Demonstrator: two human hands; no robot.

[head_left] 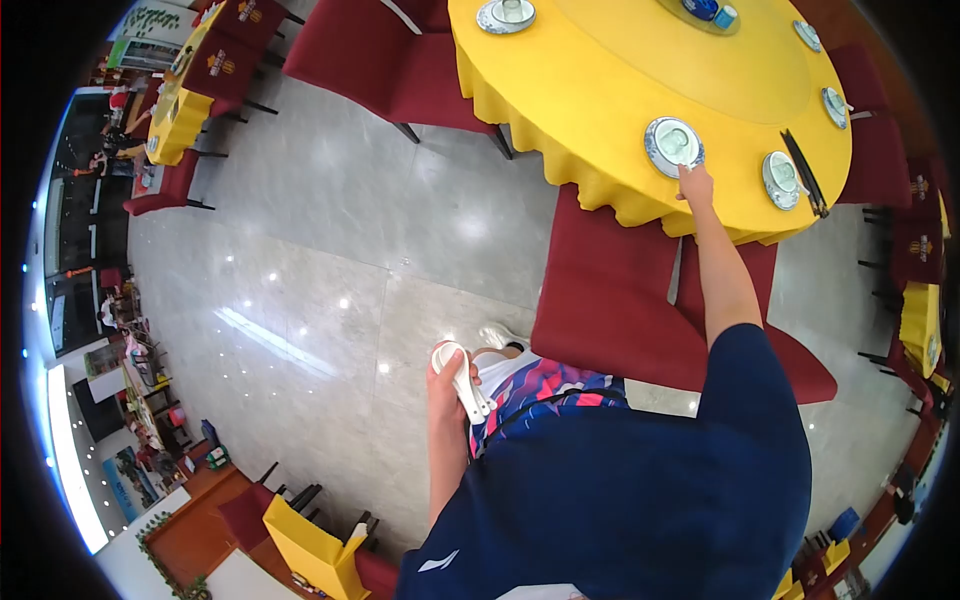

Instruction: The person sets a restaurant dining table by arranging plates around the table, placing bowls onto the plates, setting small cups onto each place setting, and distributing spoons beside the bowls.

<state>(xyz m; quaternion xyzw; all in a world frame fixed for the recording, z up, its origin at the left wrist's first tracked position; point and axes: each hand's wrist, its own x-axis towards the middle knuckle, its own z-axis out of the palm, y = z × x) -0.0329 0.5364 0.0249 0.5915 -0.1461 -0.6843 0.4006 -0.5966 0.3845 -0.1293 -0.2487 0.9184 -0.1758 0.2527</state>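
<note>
In my left hand (446,384), held low beside my shorts, is a small stack of white soup spoons (463,382), bowls up and handles down. My right arm reaches out over the round table, and my right hand (696,187) is closed at the near rim of a patterned plate (655,163). A small white piece, seemingly the handle of a soup spoon, shows at its fingertips; the rest is hard to make out. On that plate sits a small bowl with a glass (677,142). To its right is another place setting (781,181) with a spoon handle sticking out.
Black chopsticks (805,172) lie near the right edge of the yellow tablecloth (570,100). A raised turntable carries blue items (702,9). Red chairs (605,290) stand against the table between me and it. More settings (506,14) ring the table.
</note>
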